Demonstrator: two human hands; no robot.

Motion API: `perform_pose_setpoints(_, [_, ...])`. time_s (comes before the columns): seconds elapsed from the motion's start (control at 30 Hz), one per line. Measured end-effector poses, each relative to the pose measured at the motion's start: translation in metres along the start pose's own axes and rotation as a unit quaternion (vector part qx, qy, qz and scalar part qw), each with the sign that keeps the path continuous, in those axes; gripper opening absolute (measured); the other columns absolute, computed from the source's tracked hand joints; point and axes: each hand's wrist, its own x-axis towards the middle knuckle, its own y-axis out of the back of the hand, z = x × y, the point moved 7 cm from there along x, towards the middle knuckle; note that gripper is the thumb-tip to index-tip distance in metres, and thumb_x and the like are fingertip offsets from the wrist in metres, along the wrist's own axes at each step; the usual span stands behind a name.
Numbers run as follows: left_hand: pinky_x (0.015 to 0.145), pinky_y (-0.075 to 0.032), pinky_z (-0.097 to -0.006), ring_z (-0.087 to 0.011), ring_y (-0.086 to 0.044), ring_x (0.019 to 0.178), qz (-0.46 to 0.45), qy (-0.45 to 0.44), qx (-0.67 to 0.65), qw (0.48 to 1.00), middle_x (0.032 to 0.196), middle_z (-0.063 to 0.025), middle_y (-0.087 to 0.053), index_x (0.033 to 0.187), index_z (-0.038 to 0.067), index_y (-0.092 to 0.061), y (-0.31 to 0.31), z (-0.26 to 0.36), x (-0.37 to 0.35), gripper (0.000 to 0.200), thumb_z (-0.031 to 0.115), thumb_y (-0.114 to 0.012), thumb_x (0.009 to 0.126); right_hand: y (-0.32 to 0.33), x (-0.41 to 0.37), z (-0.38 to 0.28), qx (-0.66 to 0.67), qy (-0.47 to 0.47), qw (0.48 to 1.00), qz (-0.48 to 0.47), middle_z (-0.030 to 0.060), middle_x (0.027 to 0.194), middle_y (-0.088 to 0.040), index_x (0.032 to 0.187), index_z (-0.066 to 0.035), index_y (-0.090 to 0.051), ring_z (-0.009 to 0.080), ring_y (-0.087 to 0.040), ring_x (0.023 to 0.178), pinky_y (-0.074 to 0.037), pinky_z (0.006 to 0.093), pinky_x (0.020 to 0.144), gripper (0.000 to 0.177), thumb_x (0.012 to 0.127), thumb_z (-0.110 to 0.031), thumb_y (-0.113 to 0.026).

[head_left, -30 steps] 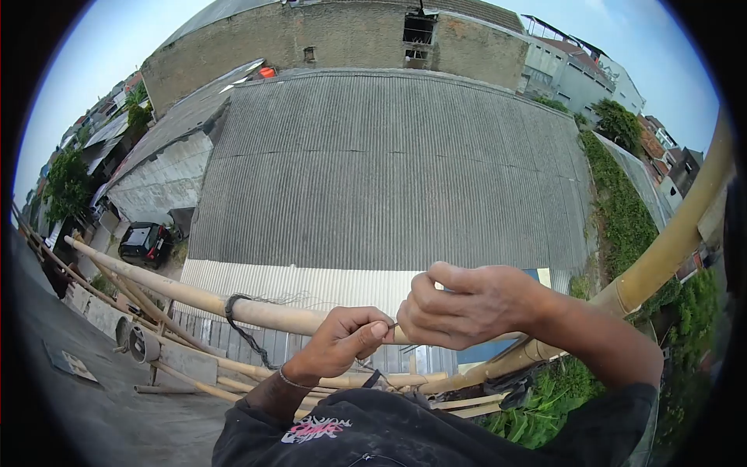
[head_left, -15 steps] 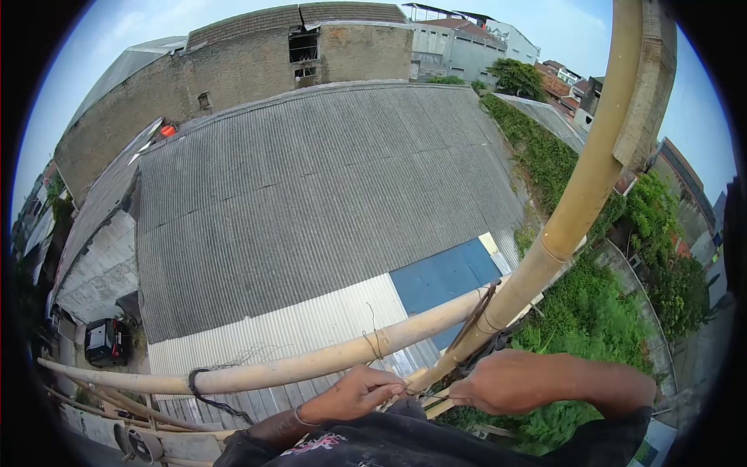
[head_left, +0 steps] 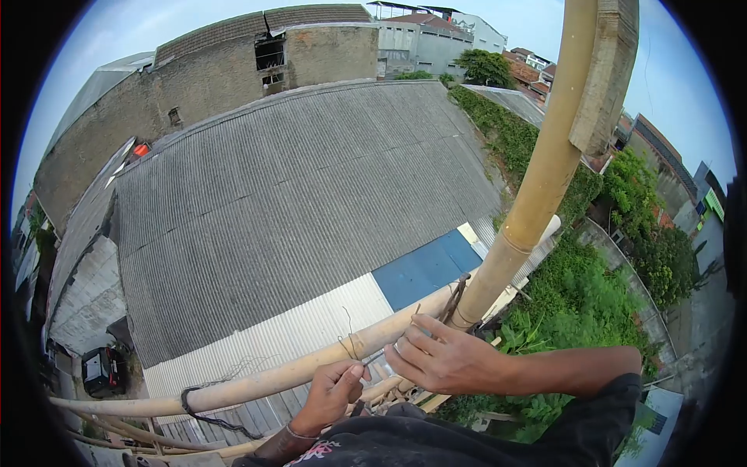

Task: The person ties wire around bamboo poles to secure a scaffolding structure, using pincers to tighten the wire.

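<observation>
Rooftops far below: a grey corrugated roof (head_left: 296, 202) with a blue panel (head_left: 424, 268) lies behind the horizontal bamboo pole (head_left: 272, 377). You're up on bamboo scaffolding, and that pole runs across in front of you from low left to right.

Your left hand (head_left: 331, 393) sits just under the pole near its middle, thumb and forefinger pinched on a thin wire (head_left: 374, 358). The wire runs up-right from the pinch, along the near side of the pole, toward your right hand (head_left: 440, 359).

Your right hand is against the pole just right of the left one, fingers (head_left: 420, 331) fanned out. Can't tell whether the thumb traps the wire end.

- Small wire tie (head_left: 350, 342): wrapped round the pole just above the left hand, loose ends sticking up.
- Upright bamboo pole (head_left: 537, 179): crosses the horizontal pole just beyond your right hand, with dark lashing (head_left: 454, 298) at the crossing.
- Black rope (head_left: 204, 411): looped on the pole well toward its left end, tail hanging below.
- Dark car (head_left: 101, 370): parked on the ground under that left end.
- Green scrub (head_left: 591, 311): under the right end.
</observation>
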Motion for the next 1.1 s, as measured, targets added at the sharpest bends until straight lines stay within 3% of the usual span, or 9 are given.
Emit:
perform_pose_setpoints(0.33, [0.045,-0.019,-0.0238,-0.0043,-0.026,0.048,-0.101,0.013,-0.054,0.993,0.055,0.0068,-0.032,0.092,-0.002,-0.058,-0.027,-0.007,0.012,0.033,0.028,-0.046,0.100,0.005,-0.022,0.013,0.086,0.006,0.996,0.030,0.0005,0.083,-0.055,0.094,-0.006,-0.057,0.0152,-0.056,0.083,-0.047,0.0297,0.072,0.021,0.076,-0.017,-0.059])
perform_pose_setpoints(0.43, [0.045,-0.022,-0.0232,-0.0049,-0.028,0.048,-0.097,-0.021,-0.052,0.994,0.055,0.0071,-0.034,0.097,-0.002,-0.060,-0.040,-0.013,0.020,0.034,0.028,-0.045,0.101,0.002,-0.040,0.024,0.100,0.017,0.995,-0.008,0.0017,0.078,-0.055,0.104,-0.006,-0.058,0.0154,-0.060,0.077,-0.049,0.0370,0.065,0.027,0.078,-0.015,-0.059])
perform_pose_setpoints(0.53, [0.047,-0.030,-0.0250,-0.0068,-0.036,0.051,-0.060,-0.018,0.091,0.994,0.056,0.0015,-0.042,0.099,-0.002,-0.061,-0.040,-0.024,0.017,0.029,0.024,-0.047,0.099,-0.017,-0.069,0.044,0.177,-0.111,0.974,-0.088,0.0078,0.074,-0.057,0.103,-0.005,-0.057,0.0243,-0.062,0.067,-0.048,0.0421,0.060,0.024,0.080,-0.013,-0.058])
perform_pose_setpoints(0.63, [0.054,-0.043,-0.0301,-0.0152,-0.053,0.055,-0.050,-0.139,0.352,0.924,0.065,-0.0092,-0.056,0.101,-0.002,-0.061,-0.060,-0.022,0.039,0.021,0.016,-0.050,0.096,-0.032,-0.096,0.022,0.349,-0.232,0.837,-0.351,0.0172,0.071,-0.062,0.098,-0.003,-0.059,0.0355,-0.064,0.068,-0.049,0.0467,0.058,0.017,0.086,-0.014,-0.054])
perform_pose_setpoints(0.73, [0.063,-0.050,-0.0336,-0.0266,-0.064,0.067,-0.150,-0.231,0.349,0.896,0.080,-0.0169,-0.063,0.101,-0.002,-0.061,-0.105,-0.029,0.022,0.015,0.008,-0.055,0.091,-0.005,-0.092,0.030,0.473,-0.149,0.796,-0.346,0.0235,0.075,-0.062,0.098,-0.001,-0.059,0.0410,-0.062,0.072,-0.047,0.0485,0.061,0.021,0.091,-0.017,-0.049])
perform_pose_setpoints(0.77, [0.065,-0.052,-0.0346,-0.0325,-0.066,0.073,-0.136,-0.235,0.342,0.900,0.086,-0.0182,-0.065,0.100,-0.002,-0.062,-0.111,-0.024,0.017,0.014,0.005,-0.056,0.089,-0.003,-0.094,0.050,0.483,-0.205,0.804,-0.279,0.0225,0.075,-0.062,0.095,-0.001,-0.060,0.0410,-0.061,0.072,-0.047,0.0483,0.064,0.025,0.094,-0.021,-0.046])
perform_pose_setpoints(0.87, [0.063,-0.052,-0.0354,-0.0317,-0.066,0.074,-0.095,-0.225,0.394,0.886,0.087,-0.0174,-0.065,0.100,-0.001,-0.063,-0.108,-0.001,0.018,0.015,0.003,-0.057,0.087,-0.039,-0.125,0.065,0.473,-0.338,0.766,-0.275,0.0181,0.074,-0.062,0.094,-0.003,-0.058,0.0387,-0.061,0.075,-0.046,0.0469,0.068,0.019,0.094,-0.018,-0.047])
perform_pose_setpoints(0.97, [0.063,-0.053,-0.0355,-0.0321,-0.066,0.073,-0.115,-0.250,0.408,0.870,0.086,-0.0172,-0.066,0.101,-0.001,-0.062,-0.105,-0.023,0.022,0.016,0.003,-0.058,0.086,-0.045,-0.142,-0.003,0.614,-0.122,0.736,-0.257,0.0175,0.070,-0.060,0.093,-0.003,-0.057,0.0375,-0.060,0.070,-0.046,0.0450,0.064,0.018,0.094,-0.019,-0.048])
perform_pose_setpoints(1.1, [0.062,-0.053,-0.0357,-0.0329,-0.066,0.072,-0.129,-0.220,0.407,0.877,0.086,-0.0175,-0.065,0.101,-0.001,-0.062,-0.117,-0.016,0.010,0.017,0.001,-0.058,0.085,-0.011,-0.132,0.037,0.558,-0.244,0.740,-0.284,0.0183,0.071,-0.059,0.090,-0.002,-0.056,0.0375,-0.060,0.069,-0.045,0.0444,0.063,0.022,0.095,-0.022,-0.048])
